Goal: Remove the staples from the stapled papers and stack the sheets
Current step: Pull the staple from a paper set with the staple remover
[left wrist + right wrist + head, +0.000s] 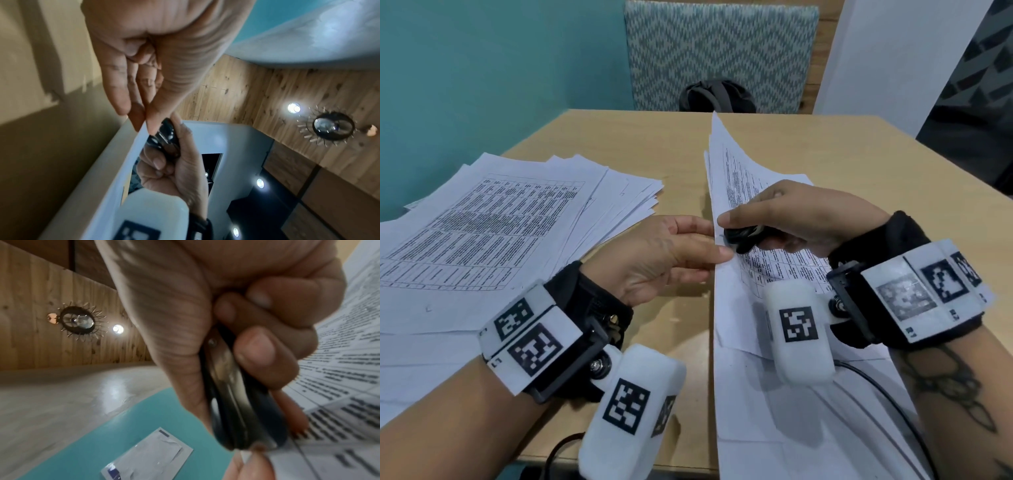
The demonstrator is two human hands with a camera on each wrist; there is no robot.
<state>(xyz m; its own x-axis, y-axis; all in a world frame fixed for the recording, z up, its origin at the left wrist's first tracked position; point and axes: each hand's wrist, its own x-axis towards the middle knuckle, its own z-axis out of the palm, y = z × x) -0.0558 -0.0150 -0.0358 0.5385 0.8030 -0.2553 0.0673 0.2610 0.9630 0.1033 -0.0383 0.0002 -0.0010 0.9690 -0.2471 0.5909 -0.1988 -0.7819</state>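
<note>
1. Two hands meet at one corner: the right hand (801, 219) has thumb and fingers curled round a black staple remover (739, 238), squeezing it narrow, its nose against the near-left edge of the stapled papers (743, 192).
2. Beside it, the left hand (664, 257) pinches that same paper edge between thumb and fingertips (141, 116), just touching the remover's tip.
3. Lifted off the table (661, 144), the stapled set runs with its long axis away from the person, far corner curling up; the staple should lie right at the remover's nose, so I judge the pull goes rightward, away from the left pinch.
4. Loose sheets (493, 226) already freed lie fanned to the left, nearer the left hand.
5. Neither staple nor remover teeth can be made out; both wrist views blur there.
</note>
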